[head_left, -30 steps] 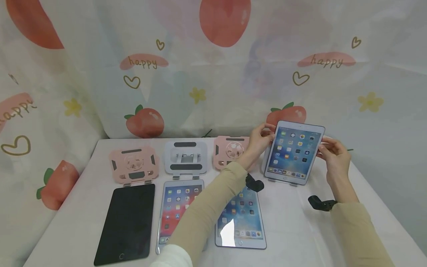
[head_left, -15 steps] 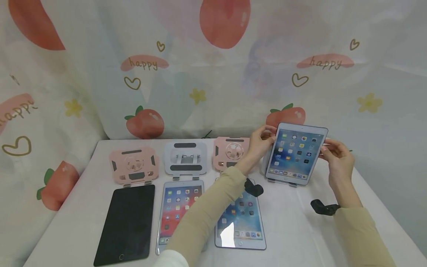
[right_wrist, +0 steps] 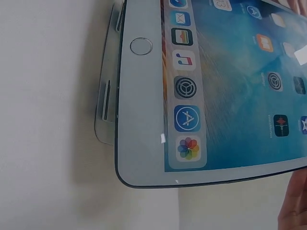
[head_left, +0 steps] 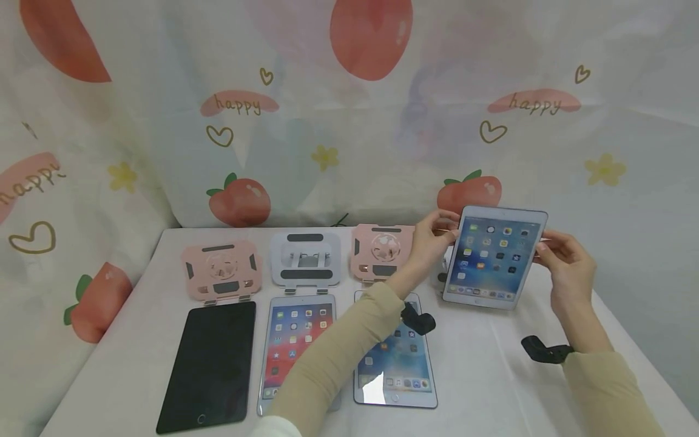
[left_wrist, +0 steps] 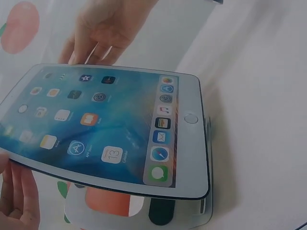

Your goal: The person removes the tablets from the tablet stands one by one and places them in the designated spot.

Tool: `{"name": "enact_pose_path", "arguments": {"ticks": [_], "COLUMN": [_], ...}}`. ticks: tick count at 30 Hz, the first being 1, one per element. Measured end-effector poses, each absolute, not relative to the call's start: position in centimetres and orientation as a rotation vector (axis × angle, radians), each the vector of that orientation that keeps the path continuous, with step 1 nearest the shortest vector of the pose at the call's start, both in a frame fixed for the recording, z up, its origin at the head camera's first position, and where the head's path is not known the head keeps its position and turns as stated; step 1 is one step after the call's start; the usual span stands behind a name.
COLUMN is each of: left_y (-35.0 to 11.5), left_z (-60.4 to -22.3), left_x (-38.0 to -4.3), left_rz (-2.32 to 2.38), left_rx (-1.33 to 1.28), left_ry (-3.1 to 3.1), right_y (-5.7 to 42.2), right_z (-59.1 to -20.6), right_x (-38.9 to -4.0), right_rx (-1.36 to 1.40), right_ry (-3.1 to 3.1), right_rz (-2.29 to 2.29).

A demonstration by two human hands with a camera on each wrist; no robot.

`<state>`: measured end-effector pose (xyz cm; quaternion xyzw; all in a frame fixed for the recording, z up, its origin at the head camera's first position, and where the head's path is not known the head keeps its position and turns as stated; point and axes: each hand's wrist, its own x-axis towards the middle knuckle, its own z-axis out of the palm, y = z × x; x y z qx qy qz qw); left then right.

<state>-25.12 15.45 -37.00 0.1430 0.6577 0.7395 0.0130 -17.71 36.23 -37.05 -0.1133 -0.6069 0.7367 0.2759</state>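
A white-framed tablet (head_left: 496, 258) with a lit blue screen full of app icons is held tilted at the table's right side. Its left edge is pinched by my left hand (head_left: 434, 244), its right edge by my right hand (head_left: 572, 270). Under and behind the tablet is a pale tablet stand (left_wrist: 181, 216), mostly hidden in the head view. In the right wrist view, the tablet's home-button end (right_wrist: 139, 105) overhangs the stand's base, with a lip of the stand (right_wrist: 106, 100) showing beside it. Fingertips behind the tablet are partly hidden.
To the left stand a pink stand (head_left: 222, 270), a white stand (head_left: 306, 261) and another pink stand (head_left: 382, 250). In front of them lie a black tablet (head_left: 210, 364), a red-and-blue-screen tablet (head_left: 289, 340) and a blue-screen tablet (head_left: 398, 370), the latter two partly behind my left sleeve.
Both hands have carried the tablet a little to the right and down, away from the stand behind it. More of that stand shows at the tablet's left. The other tablets stay put.
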Motion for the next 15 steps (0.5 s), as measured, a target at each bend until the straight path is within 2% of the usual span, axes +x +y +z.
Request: {"name": "enact_pose_path", "arguments": {"ticks": [9,15], "left_y": [15.2,14.7], "left_z": [-36.7,-36.5], "left_x": [-23.3,-21.9], "left_rz": [2.232,2.185], "left_rx": [0.409,0.54], "left_ry": [2.119,2.179], "right_y": [36.5,36.5], "right_z": [-37.1,-37.2], "right_x": [-16.0,-14.9], "right_rx": [-0.265,-0.237], "right_ry": [-1.682,-1.72], "right_rz": [1.994,1.989]}}
